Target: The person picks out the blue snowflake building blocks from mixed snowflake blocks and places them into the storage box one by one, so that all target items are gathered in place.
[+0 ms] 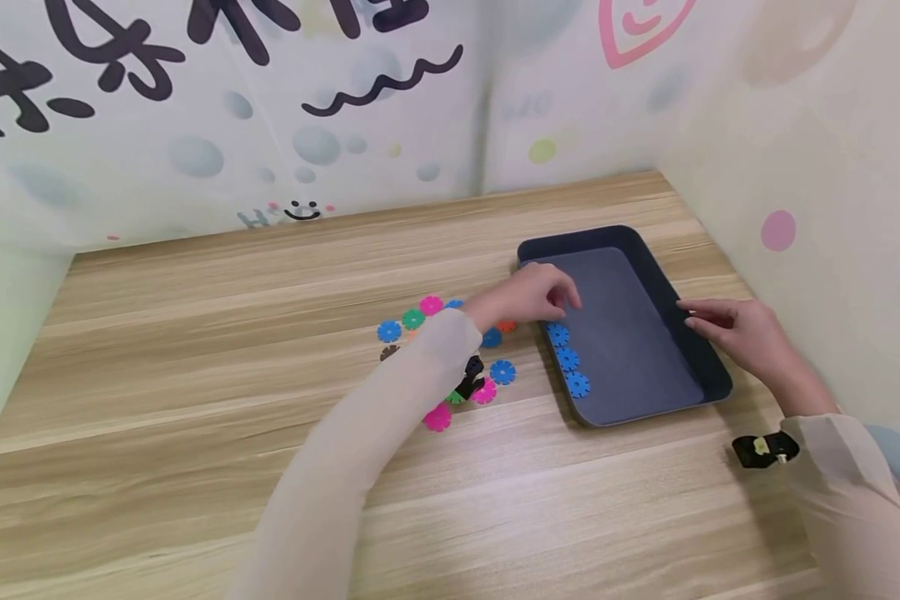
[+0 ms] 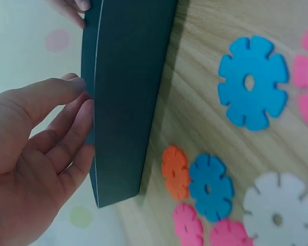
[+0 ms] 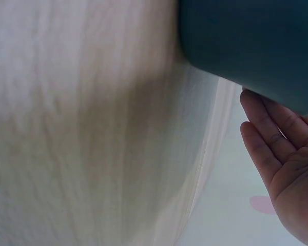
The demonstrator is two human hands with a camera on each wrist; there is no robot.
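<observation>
A dark rectangular tray (image 1: 630, 333) lies on the table, with several blue notched plastic discs (image 1: 567, 359) lined along its left inner side. My left hand (image 1: 528, 293) reaches over that side, its fingers bent down just past the blue discs. In the left wrist view, the tray wall (image 2: 128, 97) hides the fingertips of the left hand (image 2: 46, 148), so whether they hold a disc cannot be seen. At the opposite rim, my right hand (image 1: 742, 333) pinches the tray's edge between thumb and fingers. The right wrist view shows other fingers (image 3: 267, 136) stretched beside the outer wall.
Left of the tray, loose notched discs in several colours lie on the wooden table (image 1: 195, 375), among them a blue disc (image 1: 503, 372) and a pink disc (image 1: 438, 417). My left forearm covers part of them. Printed walls (image 1: 420, 125) border the table behind and at right.
</observation>
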